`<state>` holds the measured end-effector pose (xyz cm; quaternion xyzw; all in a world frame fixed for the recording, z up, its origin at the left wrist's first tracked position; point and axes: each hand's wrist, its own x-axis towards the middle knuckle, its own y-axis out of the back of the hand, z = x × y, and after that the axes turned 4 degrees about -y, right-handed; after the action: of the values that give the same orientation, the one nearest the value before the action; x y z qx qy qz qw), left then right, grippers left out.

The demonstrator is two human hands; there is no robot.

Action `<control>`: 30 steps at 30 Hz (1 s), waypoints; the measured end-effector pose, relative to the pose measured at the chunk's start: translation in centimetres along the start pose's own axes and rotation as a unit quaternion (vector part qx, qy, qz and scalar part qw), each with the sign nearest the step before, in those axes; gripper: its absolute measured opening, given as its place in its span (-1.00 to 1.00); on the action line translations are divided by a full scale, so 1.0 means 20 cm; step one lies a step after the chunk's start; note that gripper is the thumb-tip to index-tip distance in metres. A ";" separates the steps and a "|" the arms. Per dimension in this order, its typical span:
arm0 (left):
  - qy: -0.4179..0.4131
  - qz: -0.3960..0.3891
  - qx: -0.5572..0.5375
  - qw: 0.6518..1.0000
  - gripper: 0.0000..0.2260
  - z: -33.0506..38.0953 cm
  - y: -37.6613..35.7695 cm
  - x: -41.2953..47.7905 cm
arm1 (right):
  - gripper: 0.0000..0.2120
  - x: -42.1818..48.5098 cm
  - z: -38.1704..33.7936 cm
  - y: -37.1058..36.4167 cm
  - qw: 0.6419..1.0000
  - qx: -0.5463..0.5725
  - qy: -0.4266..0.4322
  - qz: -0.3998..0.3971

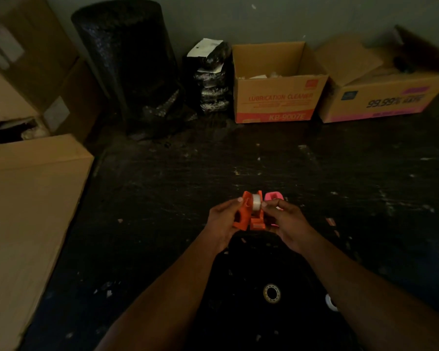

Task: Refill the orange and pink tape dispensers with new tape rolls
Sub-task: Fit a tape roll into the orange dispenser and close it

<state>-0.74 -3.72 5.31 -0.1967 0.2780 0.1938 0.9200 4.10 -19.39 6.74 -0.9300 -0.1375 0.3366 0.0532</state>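
Just above the dark floor, my left hand (223, 219) grips the left side of the orange tape dispenser (249, 216). A clear tape roll (257, 202) sits in the dispenser's cradle, with the fingertips of my right hand (285, 221) pinching its right side. Directly behind my right hand, the pink tape dispenser (273, 196) stands on the floor, partly hidden. Near my body lies a used tape core (271, 293) on a black surface. A white roll (330, 302) peeks out beside my right forearm.
Large cardboard cartons (31, 198) fill the left side. A black bubble-wrap roll (127, 62) and a stack of black packets (212, 79) stand at the wall. Two open boxes, the lubrication-cleaner box (279, 102) and another box (383, 100), sit at the back right.
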 end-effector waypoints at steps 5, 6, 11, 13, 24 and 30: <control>-0.017 -0.017 0.018 1.000 -0.81 -0.02 0.04 0.02 | -0.90 0.02 0.00 0.01 1.000 0.001 -0.021 0.002; -0.013 -0.022 0.011 1.000 -0.79 -0.01 0.04 0.02 | -0.91 0.02 0.00 0.01 1.000 0.004 -0.023 0.004; 0.014 -0.042 0.002 0.999 -0.75 0.01 0.05 0.03 | -0.91 0.01 0.00 0.00 1.000 0.006 -0.013 -0.005; 0.012 -0.041 -0.008 0.999 -0.74 0.01 0.05 0.02 | -0.89 -0.01 0.00 0.00 1.000 0.007 -0.010 -0.013; -0.024 -0.013 0.024 0.999 -0.84 0.00 0.04 0.03 | -0.89 0.02 0.01 0.02 1.000 -0.019 -0.012 -0.019; -0.029 -0.007 0.003 1.000 -0.91 -0.03 0.03 0.05 | -0.89 0.04 0.02 0.01 1.000 -0.011 -0.008 -0.015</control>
<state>-0.49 -3.17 4.06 -0.1905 0.2503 0.1918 0.9297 4.50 -19.39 5.79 -0.9257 -0.1554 0.3415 0.0470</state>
